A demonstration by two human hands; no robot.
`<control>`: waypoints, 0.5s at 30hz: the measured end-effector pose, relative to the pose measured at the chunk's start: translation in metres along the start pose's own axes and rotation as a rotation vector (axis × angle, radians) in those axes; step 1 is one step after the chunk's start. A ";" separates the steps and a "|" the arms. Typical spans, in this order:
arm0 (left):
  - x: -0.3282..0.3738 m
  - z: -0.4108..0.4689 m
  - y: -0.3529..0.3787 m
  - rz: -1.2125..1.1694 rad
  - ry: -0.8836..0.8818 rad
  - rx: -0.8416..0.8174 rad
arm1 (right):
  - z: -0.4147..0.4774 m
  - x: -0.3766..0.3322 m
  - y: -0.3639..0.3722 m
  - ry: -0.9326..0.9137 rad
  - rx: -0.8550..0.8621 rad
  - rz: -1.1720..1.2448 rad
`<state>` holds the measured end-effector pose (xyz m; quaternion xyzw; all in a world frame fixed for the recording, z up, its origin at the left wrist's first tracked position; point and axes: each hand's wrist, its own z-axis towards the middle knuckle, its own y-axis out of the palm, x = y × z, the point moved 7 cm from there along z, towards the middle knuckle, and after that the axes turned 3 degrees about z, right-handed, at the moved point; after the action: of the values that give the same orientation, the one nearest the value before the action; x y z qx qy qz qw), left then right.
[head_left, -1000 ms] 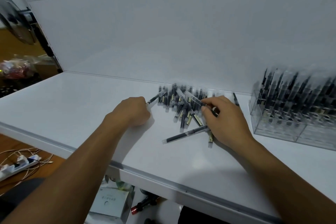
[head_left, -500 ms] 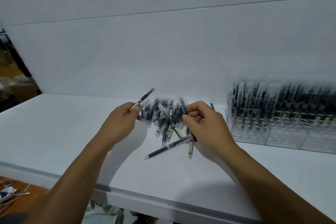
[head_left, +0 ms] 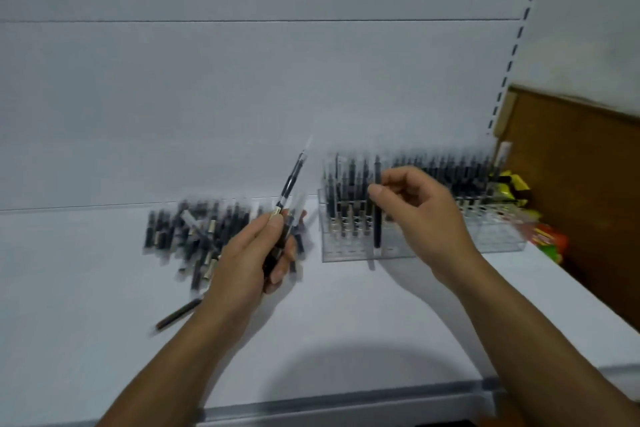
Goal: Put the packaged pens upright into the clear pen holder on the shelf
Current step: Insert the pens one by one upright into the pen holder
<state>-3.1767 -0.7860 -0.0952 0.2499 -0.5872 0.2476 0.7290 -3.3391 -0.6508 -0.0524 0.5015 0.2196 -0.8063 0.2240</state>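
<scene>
A heap of packaged black pens point(head_left: 194, 232) lies on the white shelf point(head_left: 346, 315), left of centre. My left hand point(head_left: 249, 263) grips a packaged pen point(head_left: 292, 177) that points up and to the right. The clear pen holder point(head_left: 349, 246) stands at the back right, with many pens upright in it. In front of the holder's left part, my right hand point(head_left: 422, 215) pinches a dark pen point(head_left: 377, 218) that hangs vertically. The frame is motion-blurred.
One loose pen point(head_left: 178, 315) lies apart, near my left forearm. Colourful packets point(head_left: 543, 239) sit right of the holder, against a brown wooden panel point(head_left: 581, 191). The shelf's front edge point(head_left: 346, 406) runs along the bottom. A white back wall rises behind.
The view has swung right. My left hand lifted its pen off the heap and turned it up. My right hand carried a pen from the heap over to the holder.
</scene>
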 end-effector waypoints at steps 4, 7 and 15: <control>-0.005 0.004 0.038 -0.029 0.023 -0.087 | 0.013 -0.001 -0.035 -0.009 0.107 -0.027; -0.011 0.002 0.055 -0.066 0.007 -0.133 | 0.023 -0.001 -0.046 -0.016 0.142 -0.055; -0.020 -0.003 0.062 -0.186 -0.010 -0.167 | 0.044 0.004 -0.047 -0.061 0.136 -0.179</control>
<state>-3.2184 -0.7389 -0.1109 0.2430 -0.5838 0.1276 0.7641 -3.3995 -0.6397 -0.0326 0.4692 0.2014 -0.8509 0.1231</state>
